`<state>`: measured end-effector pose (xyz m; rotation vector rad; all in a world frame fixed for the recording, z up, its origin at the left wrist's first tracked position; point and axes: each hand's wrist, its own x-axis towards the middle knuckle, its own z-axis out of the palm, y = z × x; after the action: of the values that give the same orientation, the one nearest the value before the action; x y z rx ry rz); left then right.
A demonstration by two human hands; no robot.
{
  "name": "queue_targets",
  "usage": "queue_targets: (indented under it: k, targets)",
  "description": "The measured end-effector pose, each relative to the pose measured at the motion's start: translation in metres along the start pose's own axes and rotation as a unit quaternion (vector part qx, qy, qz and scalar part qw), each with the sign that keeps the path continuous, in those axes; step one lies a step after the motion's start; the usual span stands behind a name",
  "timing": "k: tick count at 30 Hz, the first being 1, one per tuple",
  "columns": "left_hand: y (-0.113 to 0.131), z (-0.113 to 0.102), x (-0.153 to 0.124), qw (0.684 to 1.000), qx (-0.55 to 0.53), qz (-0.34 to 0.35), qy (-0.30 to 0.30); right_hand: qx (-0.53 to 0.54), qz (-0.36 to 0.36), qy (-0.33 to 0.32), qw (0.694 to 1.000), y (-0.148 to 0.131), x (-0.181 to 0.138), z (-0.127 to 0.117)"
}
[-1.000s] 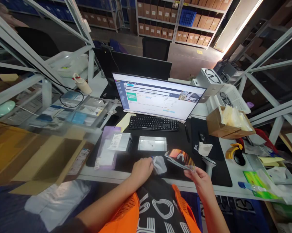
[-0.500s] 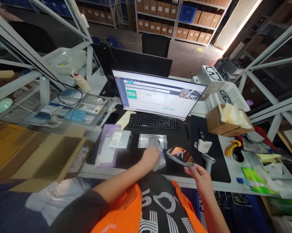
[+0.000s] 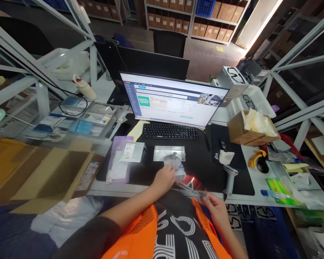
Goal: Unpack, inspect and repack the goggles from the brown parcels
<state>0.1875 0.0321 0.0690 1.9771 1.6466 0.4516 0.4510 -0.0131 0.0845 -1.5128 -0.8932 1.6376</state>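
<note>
My left hand (image 3: 164,178) is closed on a crumpled grey cloth (image 3: 175,163) just above the near edge of the black desk mat (image 3: 199,162). My right hand (image 3: 214,204) pinches the end of a pair of glasses with an orange-red mirrored lens (image 3: 190,185), held low at the desk's front edge. The cloth touches or nearly touches the lens. A shiny silver tray (image 3: 169,153) lies on the mat right behind the cloth. A purple packet with a white label (image 3: 121,158) lies to the left.
A monitor (image 3: 172,100) and black keyboard (image 3: 169,131) stand behind the tray. A handheld scanner (image 3: 229,178) stands to the right, near a mouse (image 3: 223,144). A cardboard box of pouches (image 3: 248,133) sits at right, an open carton (image 3: 56,176) at left. Metal racking flanks the desk.
My right hand has lowered the glasses towards the desk's front edge and closer to my body. My left hand with the cloth has come back from the tray to meet the lens.
</note>
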Motion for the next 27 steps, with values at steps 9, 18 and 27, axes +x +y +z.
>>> queue_targets:
  k: [9, 18, 27]
  targets:
    - [0.001, -0.002, 0.014, 0.990, -0.108, -0.044, 0.080, 0.035, -0.062, 0.048, 0.996, -0.006, 0.025, 0.037]
    - [-0.003, -0.001, 0.009, 0.981, -0.169, -0.009, 0.099, -0.248, -0.286, -0.014, 0.925, 0.016, 0.046, 0.030]
    - [-0.012, 0.006, 0.000, 0.974, -0.200, 0.050, 0.091, -0.351, -0.434, 0.026, 0.829, 0.018, 0.064, 0.050]
